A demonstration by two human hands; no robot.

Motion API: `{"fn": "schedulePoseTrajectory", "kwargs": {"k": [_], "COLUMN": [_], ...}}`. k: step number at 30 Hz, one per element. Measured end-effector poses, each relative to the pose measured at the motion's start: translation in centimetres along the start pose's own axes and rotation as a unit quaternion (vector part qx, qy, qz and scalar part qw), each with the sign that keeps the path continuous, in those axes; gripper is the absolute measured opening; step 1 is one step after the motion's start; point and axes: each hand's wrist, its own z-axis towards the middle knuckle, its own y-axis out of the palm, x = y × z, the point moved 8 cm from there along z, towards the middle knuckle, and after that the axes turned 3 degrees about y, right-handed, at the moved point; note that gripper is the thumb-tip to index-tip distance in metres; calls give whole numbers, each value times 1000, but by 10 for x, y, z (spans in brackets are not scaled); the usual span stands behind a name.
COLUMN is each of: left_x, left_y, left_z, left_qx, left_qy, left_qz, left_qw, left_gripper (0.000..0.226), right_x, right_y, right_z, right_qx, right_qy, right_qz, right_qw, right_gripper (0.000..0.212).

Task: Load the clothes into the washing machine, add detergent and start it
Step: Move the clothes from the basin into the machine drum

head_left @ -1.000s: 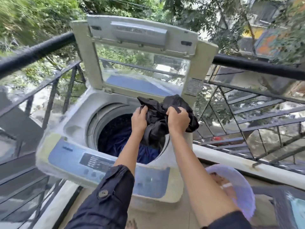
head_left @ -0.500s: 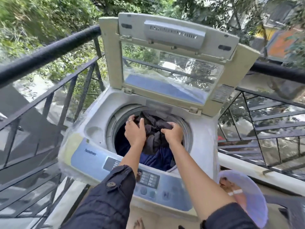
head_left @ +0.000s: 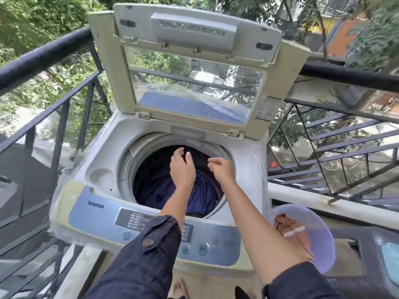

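While left hand (head_left: 182,172) and right hand (head_left: 220,170) hang empty and slack over the drum (head_left: 138,153), clothes (head_left: 284,222) in the basin (head_left: 323,247) look soft, light, best grabbed bunched.

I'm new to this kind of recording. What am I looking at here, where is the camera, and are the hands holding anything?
There is no robot here. The single camera is worn on a person's head and looks forward and down, so the two arms entering from the bottom are that person's own. The left hand and right hand hang over the drum of a top-loading washing machine. Both hands are open and hold nothing. The lid stands raised. Dark blue clothes lie in the drum. Low on the right, a pale purple basin holds a peach cloth.
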Motion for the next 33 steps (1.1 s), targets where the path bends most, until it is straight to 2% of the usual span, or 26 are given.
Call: {"fn": "schedulePoseTrajectory", "kwargs": {"k": [10,13,20,24,30,33], "left_x": [74,90,123,123,129,131], "left_y": [92,133,236,292,355,386], "left_z": [-57,-81,-158,-189,-228,-243], "left_qx": [-68,-89,-135,-130,-167,-187], "left_qy": [19,19,6,-6,-38,-38], "left_qz": [-44,-87,-92,-82,-91,-80], "left_qw": [997,992,987,988,981,978], "left_gripper": [31,28,29,46,26,26], "right_x": [10,25,74,110,159,185], "right_y": [-119,-164,-284,-342,-411,-435], "right_z": [20,26,40,56,73,78], "right_qx": [75,85,110,116,142,167], "right_qy": [-19,-17,-13,1,41,66], "right_qz": [72,79,80,71,101,116], "right_qw": [994,993,991,991,984,977], "right_gripper": [18,21,17,21,18,18]}}
